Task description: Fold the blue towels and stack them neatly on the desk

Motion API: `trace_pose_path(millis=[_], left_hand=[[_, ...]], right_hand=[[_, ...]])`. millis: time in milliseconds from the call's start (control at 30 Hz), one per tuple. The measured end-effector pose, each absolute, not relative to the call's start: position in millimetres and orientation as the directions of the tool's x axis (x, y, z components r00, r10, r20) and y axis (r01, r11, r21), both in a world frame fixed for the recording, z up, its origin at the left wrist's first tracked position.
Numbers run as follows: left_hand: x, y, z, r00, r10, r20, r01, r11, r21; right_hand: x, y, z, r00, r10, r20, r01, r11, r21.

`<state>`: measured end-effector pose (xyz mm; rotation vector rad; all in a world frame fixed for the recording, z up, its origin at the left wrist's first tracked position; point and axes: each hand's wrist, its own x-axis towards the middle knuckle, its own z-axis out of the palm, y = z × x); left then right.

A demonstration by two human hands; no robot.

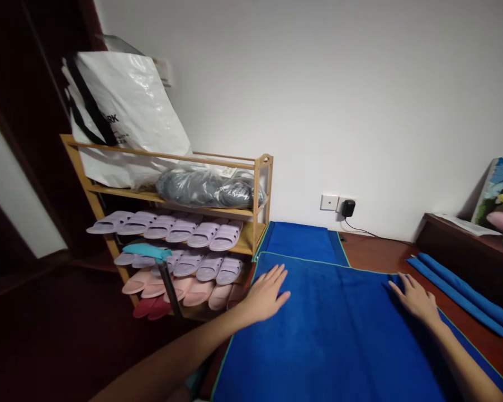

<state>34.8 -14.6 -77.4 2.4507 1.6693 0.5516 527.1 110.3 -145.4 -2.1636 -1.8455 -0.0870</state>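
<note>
A blue cloth (318, 329) with green edging is spread over a reddish-brown table. My left hand (266, 296) lies on its left side, fingers stretched out and palm down. Near the cloth's far right corner is my right hand (414, 298), its fingers extended and slightly apart on or just over the fabric. Neither hand grips anything. Beyond the cloth's far edge, another blue piece of fabric (302, 240) shows against the wall; I cannot tell whether it is a separate cloth. Two narrow blue rolled or folded cloths (465, 293) rest to the right of my right hand.
A wooden shoe rack (255, 195) at the left holds purple, pink and red slippers, a bagged grey bundle (209, 187) and a large white bag (129, 106). A black plug (349, 208) with a cord sits in the wall socket. A dark raised ledge (456, 240) borders the right.
</note>
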Motion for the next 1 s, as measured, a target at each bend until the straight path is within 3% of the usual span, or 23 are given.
trace_pose_path(millis=[100, 233, 500, 733, 1000], left_hand=[[33, -51, -88, 0.456, 0.881, 0.126, 0.85, -0.473, 0.231], [29, -64, -85, 0.459, 0.886, 0.07, 0.86, -0.462, 0.217], [31, -81, -71, 0.467, 0.877, 0.118, 0.851, -0.481, 0.211], [20, -127, -76, 0.618, 0.782, 0.085, 0.755, -0.62, 0.215], [18, -129, -72, 0.619, 0.783, 0.058, 0.756, -0.614, 0.227]], right_hand=[[530, 94, -157, 0.167, 0.975, 0.144, 0.975, -0.142, -0.17], [531, 85, -157, 0.176, 0.978, 0.11, 0.974, -0.157, -0.165], [527, 62, -138, 0.177, 0.97, 0.169, 0.975, -0.149, -0.168], [551, -12, -160, 0.101, 0.994, 0.038, 0.994, -0.099, -0.054], [549, -46, -151, 0.096, 0.977, 0.188, 0.985, -0.066, -0.162]])
